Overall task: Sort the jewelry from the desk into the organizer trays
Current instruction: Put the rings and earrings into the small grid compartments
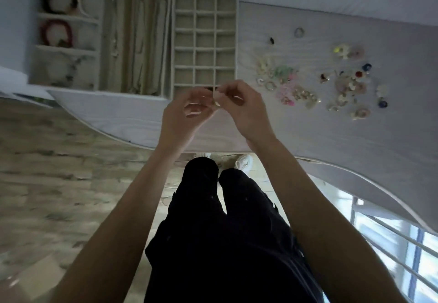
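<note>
Blurred and half hidden by curled fingers, a small pale jewelry piece [216, 99] is pinched between left hand [187, 110] and right hand [244, 107] above the desk's [296, 132] front edge, near the grid tray [205, 41].

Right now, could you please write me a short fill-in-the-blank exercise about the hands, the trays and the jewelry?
1. Both hands, the left hand and the right hand, pinch one small piece of ____.
2. The grid tray has ____ columns of compartments.
3. The loose jewelry pile lies to the ____ of the grid tray.
4. The red bracelet lies in the tray ____ of the grid tray.

Missing words: jewelry; three; right; left
</note>
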Available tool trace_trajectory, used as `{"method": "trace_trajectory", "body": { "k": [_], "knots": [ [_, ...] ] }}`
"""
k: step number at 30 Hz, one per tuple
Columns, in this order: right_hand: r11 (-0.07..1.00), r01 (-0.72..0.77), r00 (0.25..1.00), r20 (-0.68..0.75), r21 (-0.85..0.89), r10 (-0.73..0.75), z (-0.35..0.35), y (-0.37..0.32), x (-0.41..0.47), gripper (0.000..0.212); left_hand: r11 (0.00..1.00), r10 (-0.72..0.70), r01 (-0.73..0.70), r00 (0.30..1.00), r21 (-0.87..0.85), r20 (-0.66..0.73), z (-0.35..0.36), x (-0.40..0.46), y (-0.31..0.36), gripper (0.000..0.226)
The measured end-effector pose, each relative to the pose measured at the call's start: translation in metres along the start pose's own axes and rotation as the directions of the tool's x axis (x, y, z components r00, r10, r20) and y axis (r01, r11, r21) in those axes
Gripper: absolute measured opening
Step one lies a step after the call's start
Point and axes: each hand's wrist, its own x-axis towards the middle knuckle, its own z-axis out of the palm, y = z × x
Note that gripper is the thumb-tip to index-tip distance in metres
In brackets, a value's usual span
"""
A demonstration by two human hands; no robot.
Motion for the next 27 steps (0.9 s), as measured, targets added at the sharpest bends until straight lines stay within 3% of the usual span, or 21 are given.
{"method": "trace_trajectory", "body": {
  "k": [5,10,15,18,20,23,27],
  "knots": [
    [0.997,-0.001,0.998,-0.058,-0.076,-0.003,0.028,-0.003,0.023,0.021,0.989,0.065,-0.066,0.998,0.132,0.008,-0.041,0.034,-0.006,0.028],
    [0.976,0.023,0.983,-0.171,-0.216,-0.061,0.037,0.01,0.023,0.025,0.951,0.143,-0.19,0.969,0.242,0.199,-0.048,0.064,0.0,0.018],
    [0.999,-0.02,0.973,-0.23,0.03,0.026,0.041,0.013,0.027,0.011,0.944,0.074,-0.183,0.927,0.273,0.368,-0.05,0.07,0.001,0.037],
    [1.0,-0.002,0.97,-0.243,0.023,0.007,0.043,0.01,0.027,0.011,0.961,0.048,-0.134,0.943,0.243,0.33,-0.051,0.072,-0.002,0.031],
    [0.997,0.032,0.964,-0.262,-0.073,-0.05,0.043,0.012,0.026,0.014,0.944,0.099,-0.18,0.954,0.277,0.282,-0.053,0.075,-0.006,0.021],
    [0.955,0.063,0.952,-0.27,-0.291,-0.145,0.046,0.019,0.021,0.009,0.864,0.162,-0.292,0.932,0.41,0.323,-0.054,0.078,-0.008,0.016],
    [0.882,0.073,0.939,-0.267,-0.466,-0.219,0.052,0.023,0.013,0.008,0.564,0.289,-0.538,0.839,0.627,0.46,-0.053,0.079,-0.013,0.014]
  ]
}}
